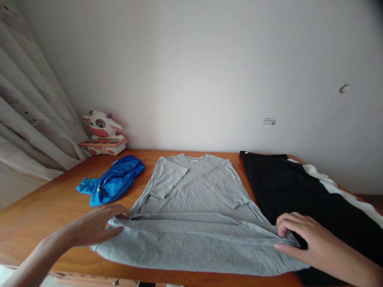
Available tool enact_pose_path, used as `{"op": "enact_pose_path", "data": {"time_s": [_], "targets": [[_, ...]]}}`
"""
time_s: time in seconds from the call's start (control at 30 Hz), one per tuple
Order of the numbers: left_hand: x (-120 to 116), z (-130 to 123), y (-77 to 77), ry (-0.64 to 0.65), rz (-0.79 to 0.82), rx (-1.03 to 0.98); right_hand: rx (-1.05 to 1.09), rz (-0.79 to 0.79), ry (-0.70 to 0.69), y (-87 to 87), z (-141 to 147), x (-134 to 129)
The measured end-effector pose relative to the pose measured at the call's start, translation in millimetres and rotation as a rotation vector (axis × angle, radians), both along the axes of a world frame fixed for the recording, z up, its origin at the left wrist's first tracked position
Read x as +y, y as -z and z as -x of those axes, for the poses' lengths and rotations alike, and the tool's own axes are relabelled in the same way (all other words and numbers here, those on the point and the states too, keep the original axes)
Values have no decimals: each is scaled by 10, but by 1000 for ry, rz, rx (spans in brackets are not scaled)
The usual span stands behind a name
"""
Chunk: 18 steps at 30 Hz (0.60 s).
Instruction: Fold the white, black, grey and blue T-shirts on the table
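Observation:
A grey short-sleeved T-shirt [191,199] lies spread out, its collar toward the wall and both sleeves folded in over the body. Its lower part is raised into a fold running from side to side near the table's front edge. At the left end of that fold, my left hand [100,225] has thumb and fingers closed around the cloth. My right hand [302,237] pinches the fold's right end the same way, beside a black garment [278,183]. The shirt's bottom edge hangs close to the table's front edge.
On the wooden table [38,203], a crumpled blue garment [119,179] lies left of the shirt. A cow-shaped toy keyboard [103,133] stands in the back left corner by the curtain [32,95]. White cloth [323,175] shows beyond the black garment. The wall rises behind.

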State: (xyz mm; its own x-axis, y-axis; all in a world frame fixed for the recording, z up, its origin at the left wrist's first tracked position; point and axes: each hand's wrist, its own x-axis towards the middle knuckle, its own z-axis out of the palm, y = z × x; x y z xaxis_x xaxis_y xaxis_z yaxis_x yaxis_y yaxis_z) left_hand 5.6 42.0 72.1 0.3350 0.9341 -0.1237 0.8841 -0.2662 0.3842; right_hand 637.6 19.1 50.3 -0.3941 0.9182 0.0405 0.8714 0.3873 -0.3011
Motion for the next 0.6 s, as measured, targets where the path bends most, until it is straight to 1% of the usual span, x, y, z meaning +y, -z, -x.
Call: {"op": "enact_pose_path", "data": {"time_s": [0.07,0.1,0.17,0.23,0.27,0.33,0.4,0.5,0.6], "targets": [[33,-282,3,27,-48,40,16,-27,13,-10,239,17],[65,-419,18,48,-62,45,34,-37,18,3,360,32],[150,-642,70,49,-81,47,71,-55,26,55,576,72],[241,-761,129,29,-87,57,91,-53,41,118,734,114],[279,-775,151,25,-88,69,95,-48,48,144,786,131],[323,-716,169,33,-89,90,96,-28,62,176,835,153],[320,-565,151,24,-74,95,110,-5,82,188,823,158],[260,-248,98,-66,-20,101,175,21,114,207,746,151],[190,70,64,-167,7,142,230,5,125,238,677,143]]}}
